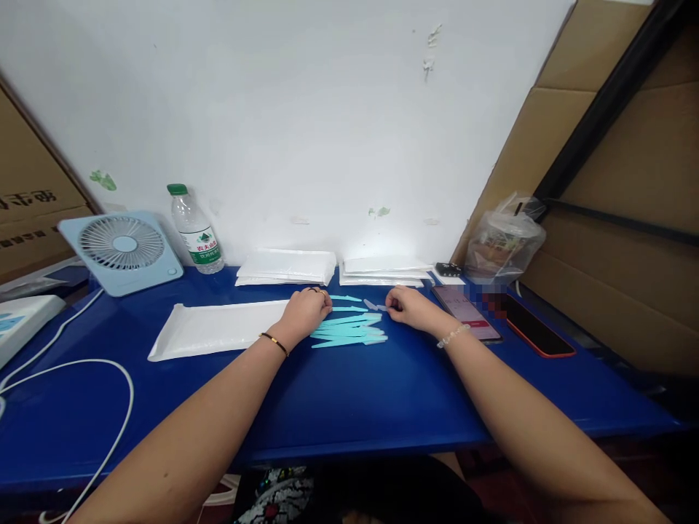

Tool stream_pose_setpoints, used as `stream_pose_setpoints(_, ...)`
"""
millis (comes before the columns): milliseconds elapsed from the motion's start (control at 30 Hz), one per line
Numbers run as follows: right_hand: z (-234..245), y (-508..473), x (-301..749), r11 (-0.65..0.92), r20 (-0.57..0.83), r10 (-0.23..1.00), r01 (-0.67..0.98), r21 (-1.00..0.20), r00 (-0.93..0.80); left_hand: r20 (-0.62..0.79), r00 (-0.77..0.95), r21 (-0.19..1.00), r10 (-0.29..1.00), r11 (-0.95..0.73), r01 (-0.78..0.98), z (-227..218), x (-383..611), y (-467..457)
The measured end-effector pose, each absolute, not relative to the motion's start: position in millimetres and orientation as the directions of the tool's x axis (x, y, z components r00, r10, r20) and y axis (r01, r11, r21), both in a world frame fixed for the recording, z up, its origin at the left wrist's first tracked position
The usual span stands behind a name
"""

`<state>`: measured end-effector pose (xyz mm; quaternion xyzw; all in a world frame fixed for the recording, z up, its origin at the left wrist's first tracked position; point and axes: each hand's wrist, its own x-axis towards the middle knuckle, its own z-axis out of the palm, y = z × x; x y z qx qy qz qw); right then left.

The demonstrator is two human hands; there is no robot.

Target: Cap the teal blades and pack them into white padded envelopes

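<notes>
Several thin light-blue plastic sticks lie in a loose row on the blue table. My left hand rests curled at their left end, its fingertips over the edge of a white padded envelope. My right hand sits just right of the sticks, fingers pinched on a small clear piece. A bracelet is on each wrist.
Two stacks of white envelopes lie by the wall. At the left are a water bottle, a small blue fan and white cables. At the right are two phones, a plastic bag and cardboard.
</notes>
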<state>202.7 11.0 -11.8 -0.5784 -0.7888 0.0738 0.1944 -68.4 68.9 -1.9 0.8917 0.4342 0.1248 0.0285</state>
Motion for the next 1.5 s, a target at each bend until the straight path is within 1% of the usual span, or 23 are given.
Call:
stream_pose_setpoints(100, -8.4, 7.0, 200.1, 0.303, 0.19, 0.95, 0.876, -0.375, -0.247, 0.188, 0.587, 0.185, 0.787, -0.615, 0.766, -1.1, -68.5, 68.7)
stream_pose_setpoints(200, -4.6, 4.1, 196.6, 0.306, 0.187, 0.95, 0.862, -0.404, -0.25, 0.186, 0.601, 0.21, 0.778, -0.629, 0.749, -0.6, -69.3, 68.3)
stream_pose_setpoints(300, -2.6, 2.1, 194.1, 0.311, 0.196, 0.95, 0.812, -0.493, -0.244, 0.19, 0.609, 0.24, 0.77, -0.638, 0.732, 0.6, -69.4, 67.2)
stream_pose_setpoints(400, -1.7, 0.5, 192.2, 0.318, 0.22, 0.948, 0.727, -0.608, -0.23, 0.218, 0.591, 0.276, 0.777, -0.629, 0.727, 3.0, -68.8, 65.4)
stream_pose_setpoints(467, -0.7, -0.4, 190.3, 0.326, 0.238, 0.945, 0.676, -0.66, -0.224, 0.235, 0.58, 0.3, 0.78, -0.626, 0.72, 4.6, -68.1, 64.1)
stream_pose_setpoints(700, 2.1, -3.4, 179.6, 0.317, 0.221, 0.948, 0.614, -0.723, -0.228, 0.253, 0.589, 0.366, 0.768, -0.639, 0.676, 5.9, -65.5, 60.8)
stream_pose_setpoints(800, 0.3, -3.7, 179.2, 0.318, 0.185, 0.943, 0.589, -0.743, -0.276, 0.202, 0.647, 0.412, 0.736, -0.663, 0.625, 5.7, -66.0, 59.9)
stream_pose_setpoints(867, -1.8, -2.0, 181.3, 0.328, 0.17, 0.937, 0.606, -0.725, -0.304, 0.159, 0.686, 0.427, 0.71, -0.676, 0.6, 4.6, -67.1, 61.0)
stream_pose_setpoints(900, -3.0, -0.5, 182.5, 0.338, 0.185, 0.936, 0.628, -0.701, -0.298, 0.164, 0.691, 0.418, 0.704, -0.684, 0.598, 3.4, -67.7, 62.3)
stream_pose_setpoints(1000, -5.8, 6.2, 184.8, 0.418, 0.308, 0.907, 0.702, -0.576, -0.287, 0.253, 0.67, 0.322, 0.698, -0.714, 0.622, -2.4, -69.2, 68.7)
stream_pose_setpoints(1067, -6.4, 10.9, 184.4, 0.491, 0.356, 0.866, 0.725, -0.483, -0.35, 0.275, 0.67, 0.252, 0.69, -0.724, 0.642, -6.9, -69.7, 73.4)
stream_pose_setpoints(1133, -6.3, 14.7, 183.6, 0.533, 0.344, 0.842, 0.735, -0.419, -0.415, 0.245, 0.674, 0.216, 0.697, -0.717, 0.662, -10.1, -69.9, 76.8)
stream_pose_setpoints(1200, -6.4, 17.3, 183.9, 0.521, 0.325, 0.849, 0.763, -0.383, -0.416, 0.217, 0.671, 0.2, 0.709, -0.705, 0.68, -11.1, -69.9, 78.0)
stream_pose_setpoints(1267, -7.6, 19.4, 185.3, 0.483, 0.323, 0.867, 0.795, -0.367, -0.379, 0.21, 0.669, 0.187, 0.713, -0.701, 0.688, -10.1, -69.6, 77.5)
stream_pose_setpoints(1367, -11.6, 22.5, 187.7, 0.424, 0.331, 0.893, 0.819, -0.387, -0.306, 0.231, 0.662, 0.189, 0.713, -0.7, 0.688, -7.4, -68.4, 75.2)
stream_pose_setpoints(1433, -14.2, 24.5, 187.8, 0.381, 0.318, 0.912, 0.825, -0.416, -0.26, 0.25, 0.651, 0.223, 0.717, -0.697, 0.682, -6.6, -66.9, 74.5)
stream_pose_setpoints(1500, -15.9, 26.0, 186.6, 0.347, 0.299, 0.926, 0.827, -0.441, -0.23, 0.258, 0.629, 0.285, 0.733, -0.68, 0.675, -7.2, -65.2, 74.9)
